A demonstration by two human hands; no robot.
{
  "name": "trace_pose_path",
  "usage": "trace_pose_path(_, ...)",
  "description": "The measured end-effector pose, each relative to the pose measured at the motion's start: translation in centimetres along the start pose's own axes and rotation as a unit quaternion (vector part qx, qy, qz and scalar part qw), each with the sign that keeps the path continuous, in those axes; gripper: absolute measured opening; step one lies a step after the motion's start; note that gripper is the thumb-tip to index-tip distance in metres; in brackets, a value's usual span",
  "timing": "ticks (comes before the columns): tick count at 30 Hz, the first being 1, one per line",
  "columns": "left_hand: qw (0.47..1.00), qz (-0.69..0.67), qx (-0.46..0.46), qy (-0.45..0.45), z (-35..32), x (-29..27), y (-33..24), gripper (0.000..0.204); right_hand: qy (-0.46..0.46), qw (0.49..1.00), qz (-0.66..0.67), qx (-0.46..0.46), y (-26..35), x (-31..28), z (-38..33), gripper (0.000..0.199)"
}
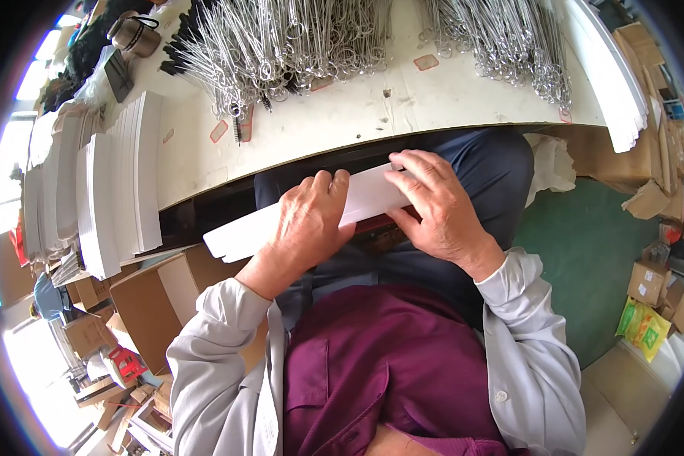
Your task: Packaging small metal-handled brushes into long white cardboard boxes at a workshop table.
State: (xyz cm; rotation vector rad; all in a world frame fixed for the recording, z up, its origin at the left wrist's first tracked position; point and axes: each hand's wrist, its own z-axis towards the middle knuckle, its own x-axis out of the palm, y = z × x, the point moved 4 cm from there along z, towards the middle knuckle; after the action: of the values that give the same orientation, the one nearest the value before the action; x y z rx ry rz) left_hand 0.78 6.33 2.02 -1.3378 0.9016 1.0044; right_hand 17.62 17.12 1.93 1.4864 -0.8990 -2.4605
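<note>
Over my lap, just off the table's near edge, a long narrow white paper carton (371, 193) lies slantwise, its left end lower and nearer to me. My left hand (309, 214) is closed around its middle, fingers over the top and thumb along the near side. At the right end my right hand (439, 204) pinches the carton, with fingertips on the far corner and thumb at the near side. The fingers partly hide that end, so I cannot see whether its flap is closed. The left end looks flat, with a notched edge.
Bundles of wire-handled brushes with looped ends (296, 45) lie on the white table (304, 125), with another bundle (520, 57) to the right. Stacked white cartons (138, 175) stand at the left, more white strips (612, 83) at the right. A brown cardboard box (156, 304) sits below left.
</note>
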Motion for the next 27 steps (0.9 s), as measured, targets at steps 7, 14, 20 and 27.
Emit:
trace_pose_path(7, 1.000, 0.001, -0.019, 0.009, -0.5, 1.3, 0.3, 0.067, -0.037, 0.997, -0.020, 0.063, 0.3, 2.4, -1.2, 0.048)
trace_pose_path(14, 0.999, 0.009, -0.036, -0.005, -0.5, 1.7, 1.1, 0.065, -0.076, 0.993, -0.035, 0.080, 1.1, 3.3, -1.3, 0.047)
trace_pose_path(20, 0.999, 0.004, -0.033, -0.003, -0.6, 2.3, 1.3, 0.060, -0.029, 0.993, -0.039, 0.109, 0.6, 4.2, -1.2, 0.046)
trace_pose_path(27, 0.999, 0.011, -0.034, 0.012, -0.7, 3.1, 1.6, 0.057, 0.013, 0.966, 0.124, 0.226, -0.6, 6.9, -2.2, 0.047)
